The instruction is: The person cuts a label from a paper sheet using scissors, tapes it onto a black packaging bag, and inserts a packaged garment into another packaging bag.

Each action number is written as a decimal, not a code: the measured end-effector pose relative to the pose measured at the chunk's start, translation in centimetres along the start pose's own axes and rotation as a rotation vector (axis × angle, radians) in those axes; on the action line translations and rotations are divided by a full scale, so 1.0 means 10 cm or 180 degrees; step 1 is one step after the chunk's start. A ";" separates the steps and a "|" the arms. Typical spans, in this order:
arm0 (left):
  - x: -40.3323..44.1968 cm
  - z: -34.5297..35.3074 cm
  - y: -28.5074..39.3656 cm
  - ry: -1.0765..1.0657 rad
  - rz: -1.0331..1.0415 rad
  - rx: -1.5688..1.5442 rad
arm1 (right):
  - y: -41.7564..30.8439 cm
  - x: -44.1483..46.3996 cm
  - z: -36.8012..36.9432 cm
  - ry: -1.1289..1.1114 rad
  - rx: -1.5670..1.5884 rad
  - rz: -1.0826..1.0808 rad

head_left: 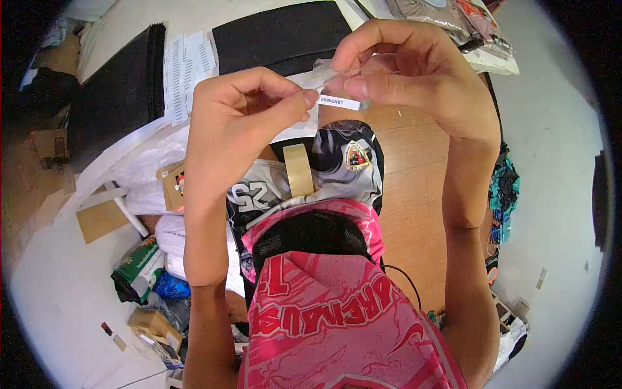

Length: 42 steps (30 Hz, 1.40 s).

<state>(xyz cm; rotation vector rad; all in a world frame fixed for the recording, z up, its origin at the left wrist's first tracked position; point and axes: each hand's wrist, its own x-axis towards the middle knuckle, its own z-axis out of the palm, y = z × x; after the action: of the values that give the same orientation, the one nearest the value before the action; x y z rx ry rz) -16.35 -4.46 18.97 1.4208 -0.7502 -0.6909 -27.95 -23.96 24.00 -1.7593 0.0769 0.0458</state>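
Clear plastic (pixel 317 79) bearing a white label (pixel 341 102) is pinched by the fingertips of our left hand (pixel 236 123) and right hand (pixel 424 81), near the table (pixel 186 21) carrying black sheets (pixel 278 32).

Brown floor (pixel 414 207), white table (pixel 184 18) along the far side, pale walls (pixel 557 194) to left and right

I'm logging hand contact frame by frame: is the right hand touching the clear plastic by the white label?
Touching. The head view shows the right hand gripping the clear plastic between thumb and fingers, beside the white label.
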 end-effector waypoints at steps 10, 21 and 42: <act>0.02 0.00 0.01 -0.0082 -0.0084 -0.0020 | 0.03 0.00 -0.01 -0.0022 0.0055 0.0059; 0.03 0.00 -0.01 -0.0081 -0.0099 -0.0036 | 0.06 0.00 -0.03 0.0009 -0.0011 -0.0114; 0.05 -0.01 -0.03 -0.0171 -0.0113 -0.0144 | 0.10 0.02 -0.06 -0.0063 -0.0028 -0.0053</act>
<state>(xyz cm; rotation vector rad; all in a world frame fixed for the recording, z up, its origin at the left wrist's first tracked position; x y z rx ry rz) -15.93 -4.77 18.69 1.3819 -0.7481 -0.7717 -27.81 -24.71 23.09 -1.7680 0.0477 0.0513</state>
